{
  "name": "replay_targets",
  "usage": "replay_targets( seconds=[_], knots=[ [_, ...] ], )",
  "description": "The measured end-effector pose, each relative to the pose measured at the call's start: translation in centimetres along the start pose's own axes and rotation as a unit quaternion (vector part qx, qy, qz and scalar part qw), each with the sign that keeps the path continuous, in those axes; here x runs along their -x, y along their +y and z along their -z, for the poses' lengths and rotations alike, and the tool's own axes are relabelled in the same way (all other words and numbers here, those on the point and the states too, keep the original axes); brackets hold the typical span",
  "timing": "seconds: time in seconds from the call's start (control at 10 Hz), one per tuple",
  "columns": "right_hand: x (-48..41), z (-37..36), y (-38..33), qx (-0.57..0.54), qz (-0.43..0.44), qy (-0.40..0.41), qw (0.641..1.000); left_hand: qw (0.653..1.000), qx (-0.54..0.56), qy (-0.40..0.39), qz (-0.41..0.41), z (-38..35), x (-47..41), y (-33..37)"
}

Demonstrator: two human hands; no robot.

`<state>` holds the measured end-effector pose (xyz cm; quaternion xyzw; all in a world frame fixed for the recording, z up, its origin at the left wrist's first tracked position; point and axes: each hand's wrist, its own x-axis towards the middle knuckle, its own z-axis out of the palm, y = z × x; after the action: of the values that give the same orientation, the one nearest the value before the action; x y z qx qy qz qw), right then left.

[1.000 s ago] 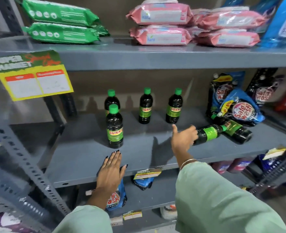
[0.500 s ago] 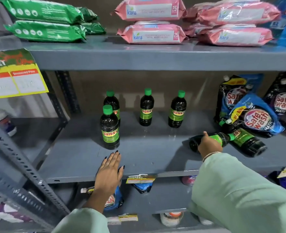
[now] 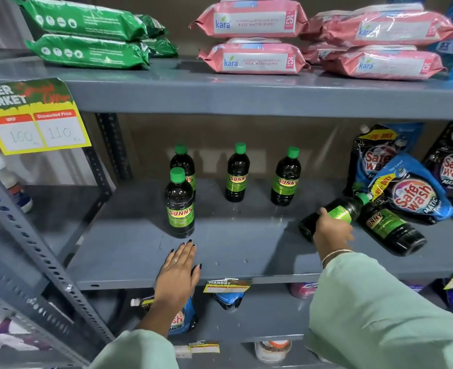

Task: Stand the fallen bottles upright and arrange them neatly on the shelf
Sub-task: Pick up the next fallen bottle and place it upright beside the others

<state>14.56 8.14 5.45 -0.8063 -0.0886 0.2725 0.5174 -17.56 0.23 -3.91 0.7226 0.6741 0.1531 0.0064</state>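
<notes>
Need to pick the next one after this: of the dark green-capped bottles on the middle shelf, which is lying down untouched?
The fallen dark bottle farthest right, base toward the shelf edge, beside the blue detergent pouch. The right hand grips the other fallen bottle; four stand upright.

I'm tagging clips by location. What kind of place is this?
Most likely a supermarket aisle: a "Super Market" discount price card, stacked wipes packs and rows of Sunny bottles on metal shelving.

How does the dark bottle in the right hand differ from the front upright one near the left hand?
The gripped dark green-capped bottle lies tilted, held by the right hand; the front upright dark bottle stands free, untouched by the left hand. The first leans against another fallen bottle. Both share SUNNY green labels.
</notes>
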Motion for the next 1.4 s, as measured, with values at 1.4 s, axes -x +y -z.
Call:
replay_targets(
  seconds=[1.4],
  knots=[
    [12.3, -9.3, 6.9, 0.018, 0.308, -0.197, 0.931, 1.000, 0.013, -0.025, 0.005, 1.3, 0.3, -1.8]
  ],
)
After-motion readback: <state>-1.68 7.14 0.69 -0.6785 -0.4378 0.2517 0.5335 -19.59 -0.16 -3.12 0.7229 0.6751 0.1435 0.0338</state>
